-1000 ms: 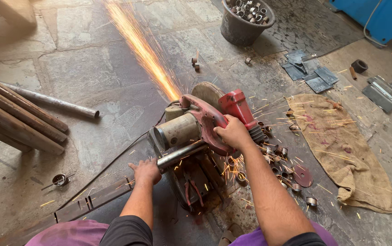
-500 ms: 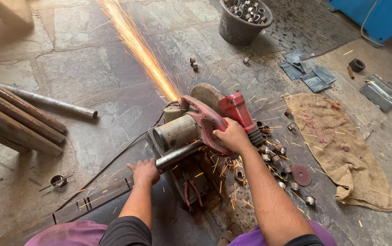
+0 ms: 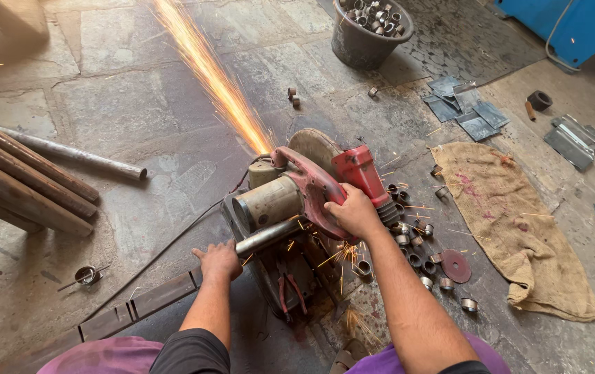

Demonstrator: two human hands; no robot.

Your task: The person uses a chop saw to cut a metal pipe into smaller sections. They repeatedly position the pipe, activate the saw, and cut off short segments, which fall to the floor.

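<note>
Sparks (image 3: 207, 76) stream from our red chop saw (image 3: 311, 187) on the floor while our right hand (image 3: 354, 211) wraps its handle and our left hand (image 3: 220, 260) closes on the steel pipe (image 3: 269, 237), stiff, heavy, probably hot near the blade, best gripped well back.

bucket (image 3: 370, 41) behind saw (image 3: 304, 190); sack (image 3: 512, 221) right.

blade contact under the red chop saw (image 3: 318, 187), blue cabinet (image 3: 574, 24) cut by top edge
</note>
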